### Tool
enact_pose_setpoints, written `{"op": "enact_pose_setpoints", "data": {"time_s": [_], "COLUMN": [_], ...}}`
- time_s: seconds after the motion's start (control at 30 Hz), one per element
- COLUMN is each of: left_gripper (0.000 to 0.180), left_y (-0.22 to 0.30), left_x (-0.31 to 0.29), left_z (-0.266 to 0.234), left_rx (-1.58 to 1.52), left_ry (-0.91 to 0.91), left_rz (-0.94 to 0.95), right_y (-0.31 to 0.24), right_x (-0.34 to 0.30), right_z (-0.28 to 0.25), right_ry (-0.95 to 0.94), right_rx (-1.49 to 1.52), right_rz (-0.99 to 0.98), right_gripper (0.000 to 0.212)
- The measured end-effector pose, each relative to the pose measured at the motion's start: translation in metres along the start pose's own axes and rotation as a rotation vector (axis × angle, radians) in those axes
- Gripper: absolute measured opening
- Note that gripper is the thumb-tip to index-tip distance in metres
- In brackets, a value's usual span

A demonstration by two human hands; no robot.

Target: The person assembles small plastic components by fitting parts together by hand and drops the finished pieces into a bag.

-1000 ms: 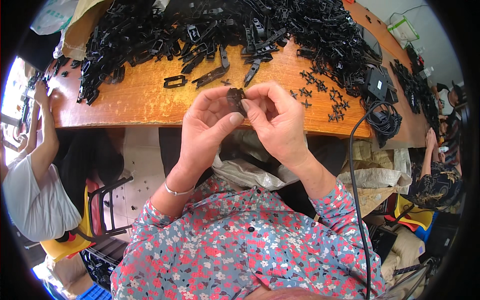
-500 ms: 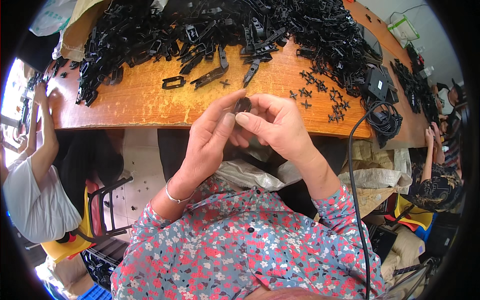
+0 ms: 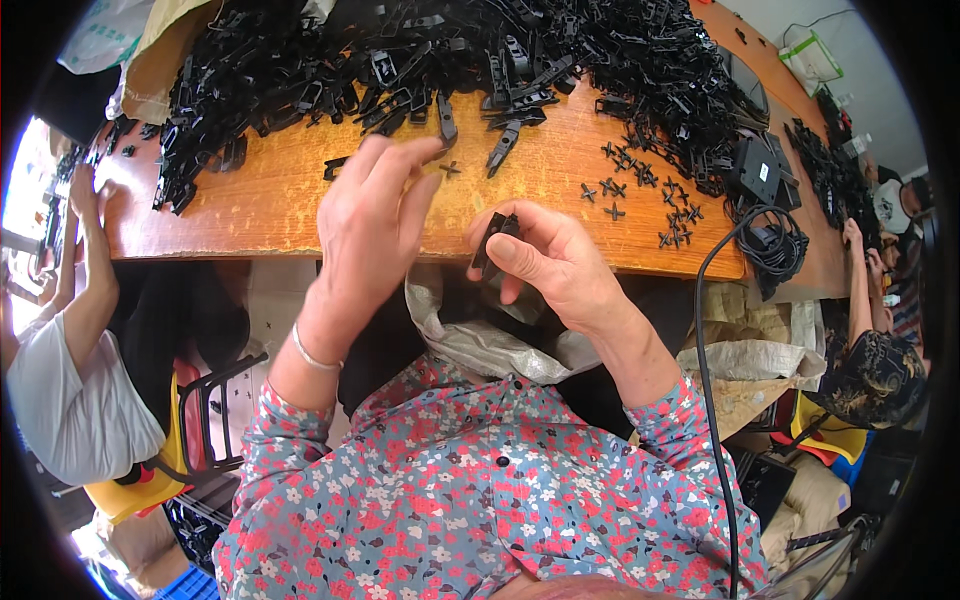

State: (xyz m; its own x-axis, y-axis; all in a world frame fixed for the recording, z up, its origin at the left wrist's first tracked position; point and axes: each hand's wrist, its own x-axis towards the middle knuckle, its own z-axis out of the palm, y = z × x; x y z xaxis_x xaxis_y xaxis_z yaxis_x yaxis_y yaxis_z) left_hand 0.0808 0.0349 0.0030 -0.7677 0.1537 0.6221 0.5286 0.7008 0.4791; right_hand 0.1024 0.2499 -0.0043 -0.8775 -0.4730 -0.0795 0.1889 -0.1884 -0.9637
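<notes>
My right hand [image 3: 552, 258], just over the table's near edge, pinches a small black plastic part [image 3: 488, 246] between thumb and fingers. To its left, my left hand [image 3: 372, 215] hovers above the wooden table, slightly blurred. Its fingers reach toward the pile, thumb apart, with nothing visible in them. Near its fingertips lie a small black cross-shaped piece [image 3: 450, 168] and a long black plastic part [image 3: 447, 122]. Another long black part [image 3: 503, 150] lies further right. A black frame-shaped part [image 3: 335, 168] is mostly hidden behind the left hand.
A large heap of black plastic parts [image 3: 300, 65] covers the back of the wooden table [image 3: 270, 205]. Several black crosses [image 3: 670, 200] lie at right, near a black box [image 3: 757, 170] and a coiled cable [image 3: 768, 250]. A pale woven sack [image 3: 470, 345] hangs below the edge. Other people sit on both sides.
My left hand has come off the black part and moved left and toward the pile. My right hand keeps the part, now slightly lower.
</notes>
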Motion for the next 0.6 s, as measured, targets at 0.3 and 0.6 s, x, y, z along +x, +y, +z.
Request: {"op": "enact_pose_setpoints", "data": {"time_s": [0.3, 0.6], "left_gripper": [0.025, 0.032], "left_y": [-0.031, -0.019], "left_x": [0.013, -0.001], "left_z": [0.018, 0.001], "left_rx": [0.281, -0.860], "left_ry": [-0.135, -0.149], "left_rz": [-0.029, -0.648], "right_y": [0.000, 0.006], "right_x": [-0.001, 0.001], "right_z": [-0.005, 0.000], "right_ry": [-0.097, -0.005], "right_rx": [0.045, -0.049], "right_rz": [0.128, 0.075], "right_gripper": [0.025, 0.032]}}
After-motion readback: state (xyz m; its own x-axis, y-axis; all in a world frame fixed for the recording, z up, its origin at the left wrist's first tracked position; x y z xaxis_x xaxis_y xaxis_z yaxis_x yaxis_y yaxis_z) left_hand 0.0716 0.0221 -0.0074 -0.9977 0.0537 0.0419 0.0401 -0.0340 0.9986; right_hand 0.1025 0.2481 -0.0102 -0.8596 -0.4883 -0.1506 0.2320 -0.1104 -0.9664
